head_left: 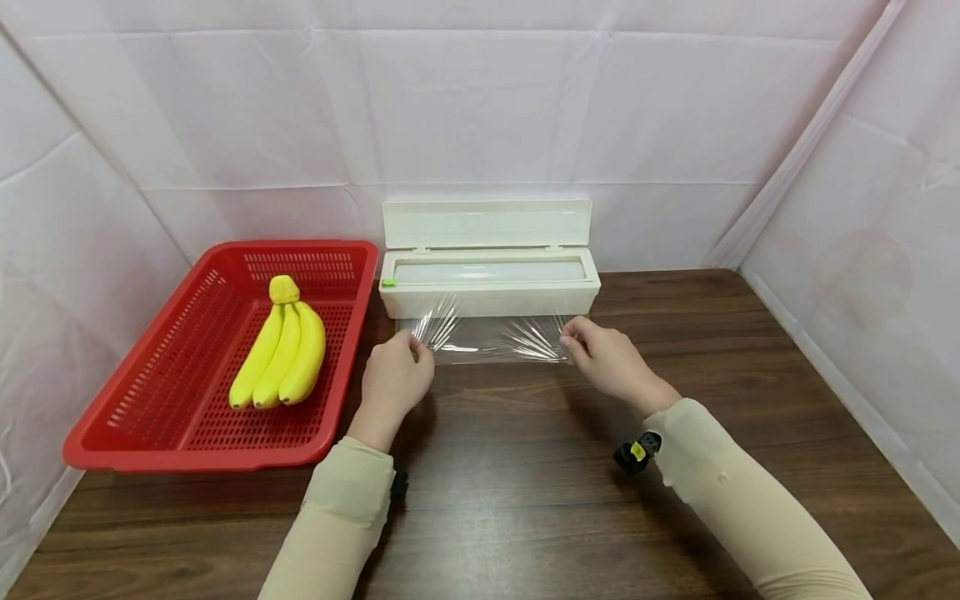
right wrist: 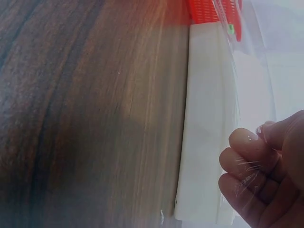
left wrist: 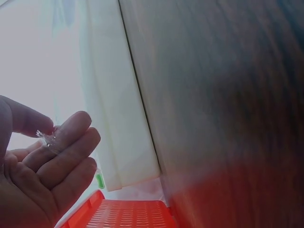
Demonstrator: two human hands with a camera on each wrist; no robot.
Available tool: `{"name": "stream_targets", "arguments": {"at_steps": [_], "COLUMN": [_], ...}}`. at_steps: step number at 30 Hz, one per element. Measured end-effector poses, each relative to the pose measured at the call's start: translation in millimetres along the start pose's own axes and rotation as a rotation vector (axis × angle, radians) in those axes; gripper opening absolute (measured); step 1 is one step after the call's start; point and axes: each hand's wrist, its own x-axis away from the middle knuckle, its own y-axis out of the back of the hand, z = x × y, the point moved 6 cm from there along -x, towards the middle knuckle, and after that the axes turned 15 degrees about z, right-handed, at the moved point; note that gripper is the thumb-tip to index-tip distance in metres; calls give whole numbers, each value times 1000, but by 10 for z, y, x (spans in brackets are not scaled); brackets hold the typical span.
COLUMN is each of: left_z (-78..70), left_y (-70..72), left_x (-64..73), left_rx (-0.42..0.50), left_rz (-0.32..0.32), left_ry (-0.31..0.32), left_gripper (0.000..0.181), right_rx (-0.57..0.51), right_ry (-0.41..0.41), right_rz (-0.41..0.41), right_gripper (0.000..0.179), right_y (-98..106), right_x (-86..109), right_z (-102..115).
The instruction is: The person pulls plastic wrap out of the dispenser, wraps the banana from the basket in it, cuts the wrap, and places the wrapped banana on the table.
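A sheet of clear plastic wrap (head_left: 487, 340) stretches from the front of a white wrap dispenser (head_left: 491, 302), whose lid (head_left: 487, 223) stands up at the back. My left hand (head_left: 396, 375) pinches the sheet's left corner between thumb and forefinger; a crumpled bit of film shows there in the left wrist view. At the right corner, my right hand (head_left: 611, 360) pinches the film in the same way, seen also in the right wrist view. Creases fan out from both grips. A green slider (head_left: 387, 282) sits at the dispenser's left end.
To the left, a red plastic basket (head_left: 351, 358) holds a bunch of yellow bananas (head_left: 288, 350). All of it stands on a dark wooden table (head_left: 517, 492). White cloth walls (head_left: 480, 108) close in the back and both sides.
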Motion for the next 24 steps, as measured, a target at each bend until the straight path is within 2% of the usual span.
{"name": "stream_targets", "arguments": {"at_steps": [5,12,24], "left_z": [4,37,68], "left_y": [-7,-31,-33], "left_x": [-1,5,30], "left_rx": [-4,-10,-16], "left_rz": [65,115,142], "left_ry": [16,25,5], "left_gripper": [19,17,16], "right_rx": [10,39,53], "right_ry": [-3,1,-18], "right_rz": [8,8,29], "right_gripper": [14,11,14], "right_y": [-30,-67,-114], "right_x": [2,21,60], "right_z": [-11,-12,-4]}}
